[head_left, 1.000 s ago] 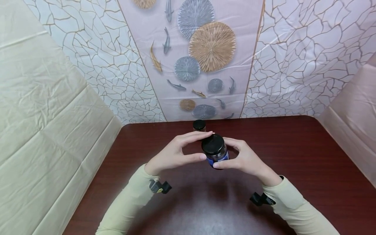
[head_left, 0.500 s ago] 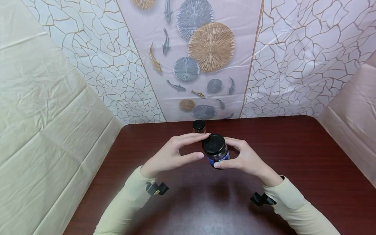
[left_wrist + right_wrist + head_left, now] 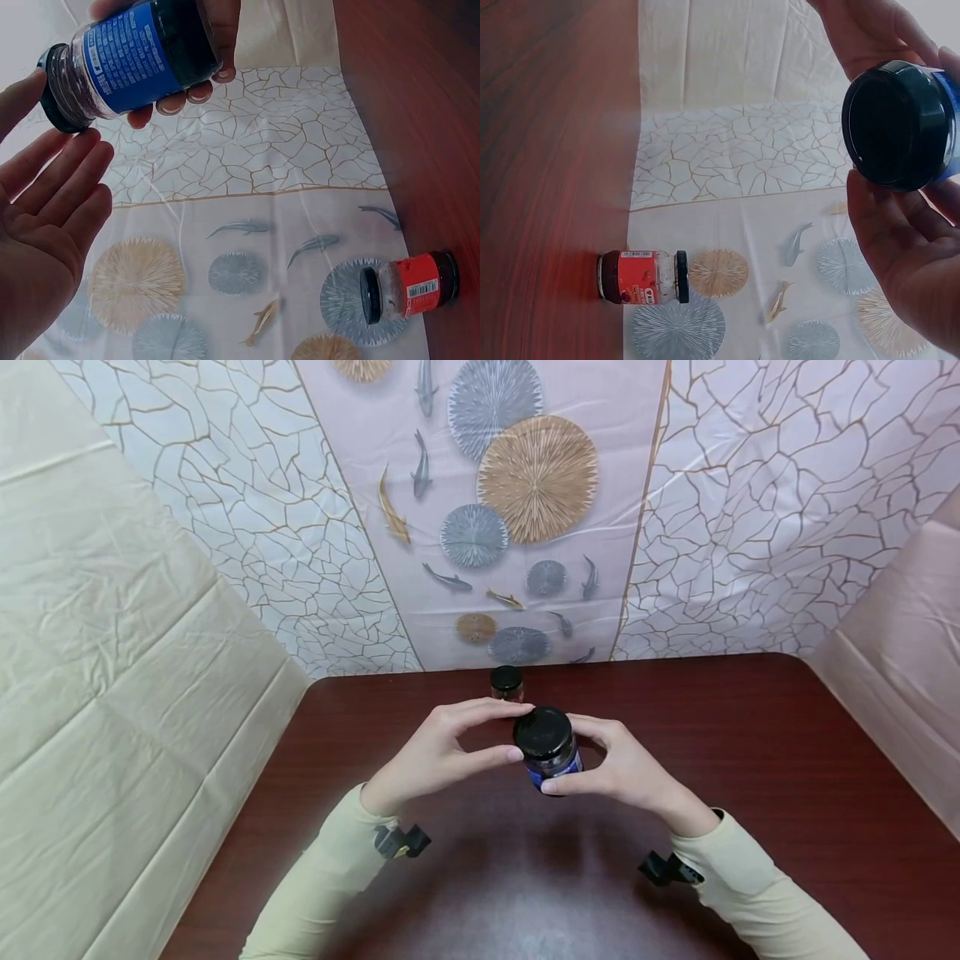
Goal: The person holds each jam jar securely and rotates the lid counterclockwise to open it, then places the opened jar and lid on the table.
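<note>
A glass jar (image 3: 131,64) with a blue label and dark contents is held above the table, slightly tilted. My right hand (image 3: 626,768) grips its body, thumb on the near side and fingers round the far side; in the left wrist view those fingertips show past the label. At the black lid (image 3: 543,732), my left hand (image 3: 431,752) has its thumb on the near rim and its fingertips on the far rim, pinching it. The lid sits on the jar's mouth. In the right wrist view the jar's dark base (image 3: 892,127) faces the camera.
A smaller jar (image 3: 641,277) with a red label and black lid stands at the back of the dark red wooden table (image 3: 735,760), behind my left fingers. A patterned cloth (image 3: 540,485) hangs behind the table, with pale cloth (image 3: 135,677) at the left side.
The left thumb and fingers drew a little away from the lid, then came back to its rim. The jar shifted slightly right, then back left. The right hand keeps its grip.
</note>
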The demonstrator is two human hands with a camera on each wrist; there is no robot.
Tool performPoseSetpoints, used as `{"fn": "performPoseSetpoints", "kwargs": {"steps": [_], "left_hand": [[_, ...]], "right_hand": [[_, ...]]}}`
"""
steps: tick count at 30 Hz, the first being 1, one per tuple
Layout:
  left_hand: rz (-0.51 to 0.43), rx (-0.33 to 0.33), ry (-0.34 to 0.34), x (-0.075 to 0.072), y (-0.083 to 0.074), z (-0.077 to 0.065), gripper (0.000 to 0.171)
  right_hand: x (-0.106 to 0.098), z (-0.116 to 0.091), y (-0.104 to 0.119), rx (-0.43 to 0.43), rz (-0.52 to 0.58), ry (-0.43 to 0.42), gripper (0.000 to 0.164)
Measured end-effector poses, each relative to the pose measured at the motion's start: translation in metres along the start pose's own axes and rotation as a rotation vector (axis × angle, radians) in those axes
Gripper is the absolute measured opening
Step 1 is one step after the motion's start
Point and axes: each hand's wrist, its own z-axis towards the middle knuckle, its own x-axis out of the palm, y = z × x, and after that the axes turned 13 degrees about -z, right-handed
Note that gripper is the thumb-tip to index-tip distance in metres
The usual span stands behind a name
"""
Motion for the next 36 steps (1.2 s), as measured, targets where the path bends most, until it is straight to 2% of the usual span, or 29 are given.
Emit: {"fn": "performPoseSetpoints", "kwargs": {"steps": [6, 17, 24, 36], "left_hand": [[0.014, 0.002, 0.021, -0.001, -0.001, 0.001, 0.056], [-0.017, -0.025, 0.084, 0.005, 0.001, 0.004, 0.064], [-0.041, -0.003, 0.112, 0.012, 0.001, 0.010, 0.067], [-0.072, 0.046, 0.118, 0.021, 0.003, 0.018, 0.065]], "right_hand": [[0.002, 0.000, 0.002, -0.012, 0.012, 0.014, 0.060], [0.006, 0.001, 0.002, -0.049, 0.027, 0.019, 0.057], [0.009, 0.001, 0.001, -0.072, 0.032, 0.019, 0.054], [0.011, 0.002, 0.002, -0.064, 0.017, 0.021, 0.050]]}}
